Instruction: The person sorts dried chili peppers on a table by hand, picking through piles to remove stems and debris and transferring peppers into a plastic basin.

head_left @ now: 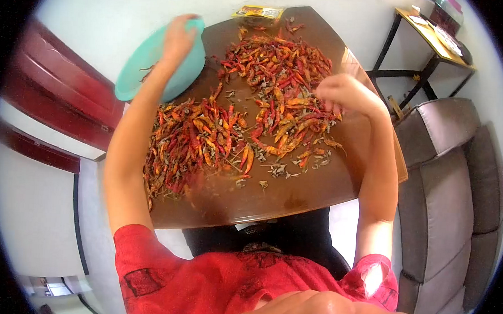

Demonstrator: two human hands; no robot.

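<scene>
Red shirt (223,285) at the bottom, red peppers (289,74) spread over the table above

Beyond the shirt, the brown table (329,177) fills the middle of the frame. The peppers, red through orange and yellow, lie on it in two loose, joined heaps, one at centre left and one at upper centre. Gray, crumpled leaves (279,170) are scattered at the lower edge of the second heap.

The left hand (181,39) is at upper left, over the green basin (190,73). It is blurred, so I cannot tell whether its fingers pinch anything. A few thin, dark bits (147,71) lie in the basin. The right hand (347,94) is at the right side of the upper heap, its fingers bent down towards the peppers; whether they grip one is unclear.

The peppers look wrinkled and dry, so each is probably light, not slippery, and a little brittle. The thicker stem end seems the safest hold; a hard squeeze mid-body could crack the skin. The leaves would likely crumble.

At top centre, a yellow packet (258,12) carries print too small to read.
</scene>
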